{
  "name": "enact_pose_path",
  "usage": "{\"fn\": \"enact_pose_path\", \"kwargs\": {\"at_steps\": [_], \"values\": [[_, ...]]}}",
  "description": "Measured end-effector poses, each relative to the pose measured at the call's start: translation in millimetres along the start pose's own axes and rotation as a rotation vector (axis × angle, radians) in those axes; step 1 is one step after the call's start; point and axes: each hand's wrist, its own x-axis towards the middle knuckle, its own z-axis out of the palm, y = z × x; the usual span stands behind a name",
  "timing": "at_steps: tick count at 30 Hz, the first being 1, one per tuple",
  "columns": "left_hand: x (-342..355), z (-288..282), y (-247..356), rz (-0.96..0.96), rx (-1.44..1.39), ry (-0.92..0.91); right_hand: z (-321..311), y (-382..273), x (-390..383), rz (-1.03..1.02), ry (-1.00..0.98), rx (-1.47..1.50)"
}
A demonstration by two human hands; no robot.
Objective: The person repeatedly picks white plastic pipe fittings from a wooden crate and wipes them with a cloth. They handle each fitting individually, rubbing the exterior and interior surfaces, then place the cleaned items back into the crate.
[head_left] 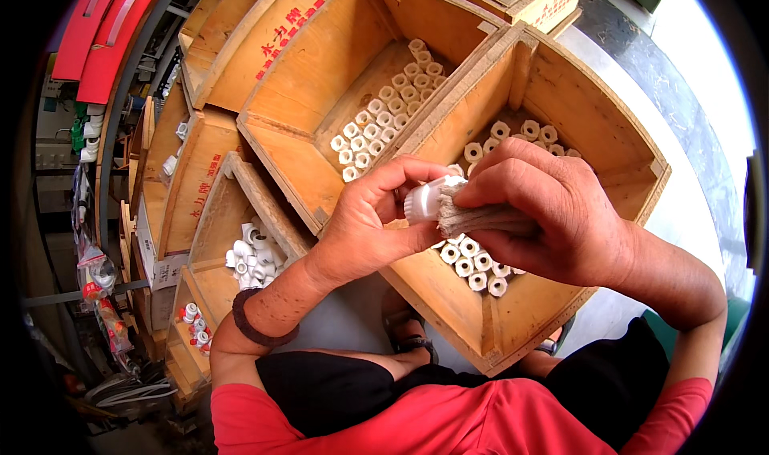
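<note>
My left hand (364,223) pinches a white plastic pipe fitting (428,199) with a ribbed end between thumb and fingers. Bunched in my right hand (553,207) is a greyish cloth (481,219), pressed against the fitting's right end. Both hands are above the near wooden box (448,311), where several white fittings (481,263) with hexagonal ends and dark central holes stand in rows. My right hand and the cloth hide part of those rows. The farther wooden box (300,106) holds more such white fittings (392,110) in rows.
Lower left, wooden bins hold white elbow-shaped fittings (255,256) and red-and-white pieces (195,324). More wooden boxes (256,42) with red lettering are stacked behind. Shelving with a red panel (100,38) lines the left, with plastic bags (100,275) hanging there. The near box sits by my knees.
</note>
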Motion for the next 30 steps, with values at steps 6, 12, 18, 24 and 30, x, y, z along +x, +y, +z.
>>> {"fn": "enact_pose_path", "kwargs": {"at_steps": [6, 12, 18, 24, 30], "values": [[-6, -8, 6, -0.043, -0.14, 0.03, -2, 13, -6, 0.014, 0.014, 0.016], [-6, -9, 3, 0.081, 0.071, -0.008, -9, 14, -2, -0.007, 0.163, 0.049], [-8, -2, 3, 0.107, 0.143, -0.024, -6, -3, 8, -0.07, 0.058, -0.036], [-9, -9, 4, 0.092, 0.049, -0.035, -6, 8, 1, -0.018, 0.069, -0.049], [-6, -6, 4, 0.049, -0.058, 0.02, -5, -5, -2, 0.008, -0.013, 0.054]]}}
